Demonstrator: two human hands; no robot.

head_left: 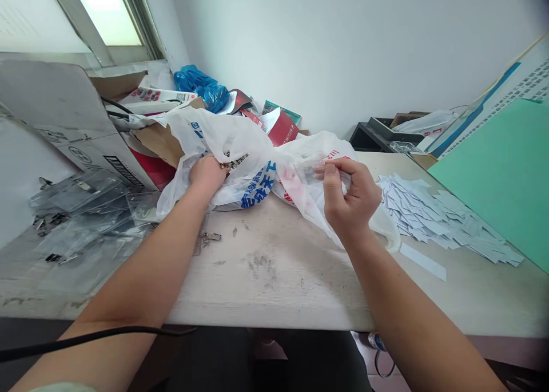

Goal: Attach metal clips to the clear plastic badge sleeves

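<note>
My left hand [208, 174] reaches into the mouth of a white plastic bag [223, 134] with blue print. Its fingers look curled beside metal clips [235, 162] in the bag, but the fingertips are hidden, so I cannot see what they grip. My right hand [352, 191] is closed, with thumb and forefinger pinched at a second white plastic bag [330, 143] with red print. Thin translucent plastic shows at its fingertips. The two bags touch in the middle of the table [266, 277]. Clear badge sleeves with metal clips [92, 209] are piled left of my left forearm.
A cardboard box [77, 129] stands at the left. Behind the bags lie a blue plastic bag [201, 86] and a red box [281, 130]. White paper slips [437, 214] are heaped at right, beside a green board [497, 174]. A black cable [94, 337] crosses my left forearm.
</note>
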